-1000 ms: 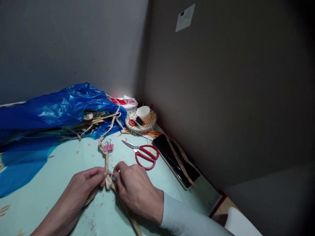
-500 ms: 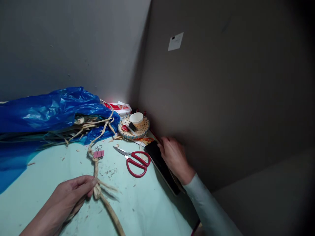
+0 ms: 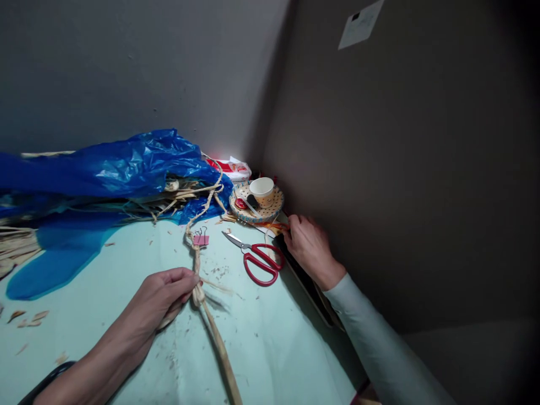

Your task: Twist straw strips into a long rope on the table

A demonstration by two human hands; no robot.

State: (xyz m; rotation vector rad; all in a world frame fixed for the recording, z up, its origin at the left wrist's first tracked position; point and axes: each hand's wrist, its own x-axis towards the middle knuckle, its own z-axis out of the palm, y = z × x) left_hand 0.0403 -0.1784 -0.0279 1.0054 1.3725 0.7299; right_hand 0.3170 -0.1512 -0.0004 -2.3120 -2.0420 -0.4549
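Note:
My left hand pinches a pale plant-fibre cord just above a looped knot in it, with loose fibre ends sticking out to the right. A pink binder clip grips the cord farther up. My right hand is over the far end of a black flat, long object beside the wall. Its fingers are curled together near the orange strips, and what they hold is hidden. Red-handled scissors lie partly open between the hands.
A blue plastic bag with dry fibre stalks lies along the back left. A woven tray holds a paper cup and small items. Behind it sits a red-and-white packet. Fibre scraps dot the pale green tablecloth.
The view has shifted, so most things appear farther right and higher. My right hand has moved slightly toward the tray. The left hand keeps its pinch on the cord.

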